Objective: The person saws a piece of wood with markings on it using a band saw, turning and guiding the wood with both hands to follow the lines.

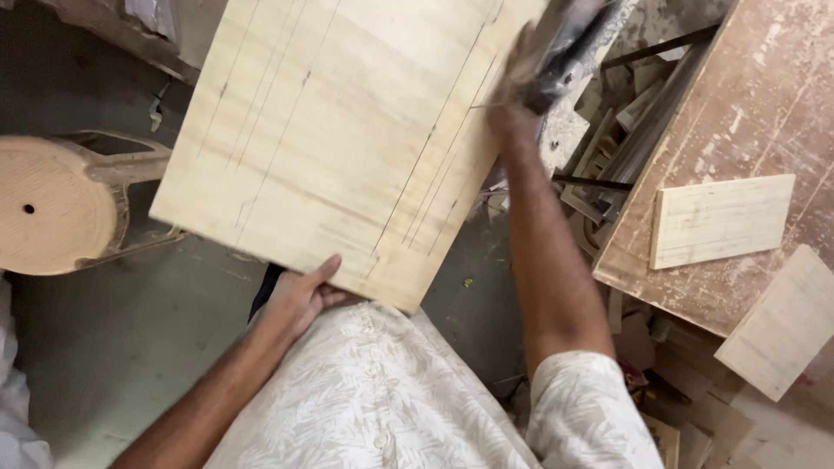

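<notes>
A large pale plywood board with thin pencil lines fills the upper middle, held above the floor in front of my body. My left hand grips its near edge, thumb on top. My right hand is at the board's right edge, blurred, closed around a dark tool whose kind I cannot tell. My pale patterned shirt sits below the board.
A round wooden stool with a small hole stands at the left. At the right a worn reddish table carries two small pale boards. Wood offcuts and metal bars crowd the gap beside it. Grey floor lies below.
</notes>
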